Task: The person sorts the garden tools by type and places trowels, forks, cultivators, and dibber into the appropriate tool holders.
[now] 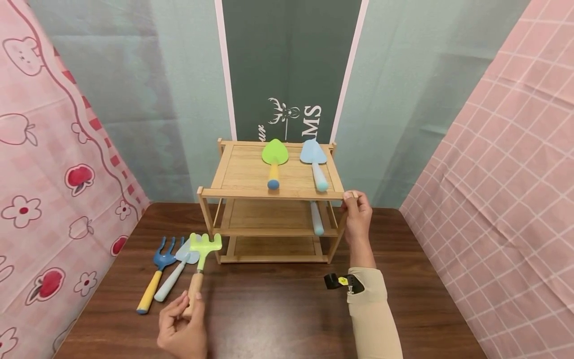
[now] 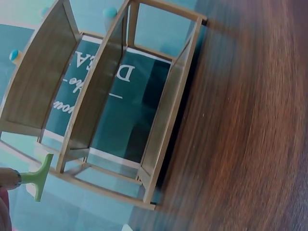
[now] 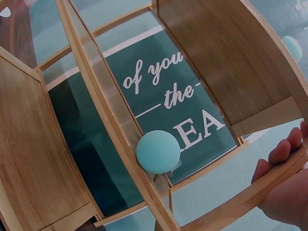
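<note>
My left hand (image 1: 185,329) pinches the wooden handle of a light green hand rake (image 1: 206,244), held tines-up in front of the shelf's left side. In the left wrist view the same rake (image 2: 39,179) shows at the lower left. A three-tier wooden shelf (image 1: 269,193) stands at the back of the table; my right hand (image 1: 358,219) grips its front right top corner. On the top tier lie a green trowel (image 1: 275,152) with a yellow handle and a pale blue trowel (image 1: 313,152). A light blue handle (image 1: 316,218) pokes out from the middle tier; its head is hidden.
Left of the shelf, a blue hand fork (image 1: 164,258) with a yellow handle lies on the brown table (image 1: 269,309). Beside it is another pale blue trowel (image 1: 172,282), partly behind the held rake. Pink cloths (image 1: 502,149) hang at both sides, a green-grey curtain (image 1: 403,99) behind.
</note>
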Demonstrator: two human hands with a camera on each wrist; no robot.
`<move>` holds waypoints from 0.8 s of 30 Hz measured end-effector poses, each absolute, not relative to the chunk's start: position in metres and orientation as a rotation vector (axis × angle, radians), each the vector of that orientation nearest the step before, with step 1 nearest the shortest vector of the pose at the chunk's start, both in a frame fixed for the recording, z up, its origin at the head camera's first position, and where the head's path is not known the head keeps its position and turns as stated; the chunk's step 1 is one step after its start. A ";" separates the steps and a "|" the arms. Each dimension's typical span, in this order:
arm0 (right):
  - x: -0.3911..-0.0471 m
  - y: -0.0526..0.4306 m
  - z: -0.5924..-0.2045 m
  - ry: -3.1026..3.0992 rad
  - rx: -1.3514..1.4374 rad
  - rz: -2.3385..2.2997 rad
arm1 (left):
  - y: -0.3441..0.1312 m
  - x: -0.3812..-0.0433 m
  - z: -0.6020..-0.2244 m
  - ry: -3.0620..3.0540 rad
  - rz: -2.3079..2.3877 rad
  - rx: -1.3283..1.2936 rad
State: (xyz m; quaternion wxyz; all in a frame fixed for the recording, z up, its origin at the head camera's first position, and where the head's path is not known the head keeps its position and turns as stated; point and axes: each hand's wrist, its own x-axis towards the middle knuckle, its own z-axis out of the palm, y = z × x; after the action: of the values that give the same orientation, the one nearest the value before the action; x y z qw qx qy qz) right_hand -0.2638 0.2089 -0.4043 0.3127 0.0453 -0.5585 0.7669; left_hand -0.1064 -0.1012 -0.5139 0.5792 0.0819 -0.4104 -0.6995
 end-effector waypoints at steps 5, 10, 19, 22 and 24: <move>-0.264 0.209 -0.404 -1.479 0.124 2.017 | -0.092 -0.103 -0.500 -0.997 -1.614 0.211; -0.264 0.208 -0.403 -1.470 0.132 2.018 | -0.090 -0.105 -0.499 -1.020 -1.599 0.177; -0.265 0.208 -0.404 -1.470 0.124 2.022 | -0.087 -0.108 -0.503 -1.091 -1.572 0.107; -0.264 0.209 -0.404 -1.471 0.122 2.020 | -0.090 -0.114 -0.520 -1.043 -1.638 0.045; -0.264 0.209 -0.404 -1.471 0.123 2.017 | -0.092 -0.117 -0.531 -0.997 -1.695 -0.004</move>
State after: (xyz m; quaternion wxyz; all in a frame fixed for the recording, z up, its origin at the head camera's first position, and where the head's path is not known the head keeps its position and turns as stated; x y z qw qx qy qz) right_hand -0.2641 0.2088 -0.4044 0.3155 0.0468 -0.5584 0.7658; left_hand -0.1172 -0.0919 -0.5311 0.5543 -0.0019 -0.4221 -0.7174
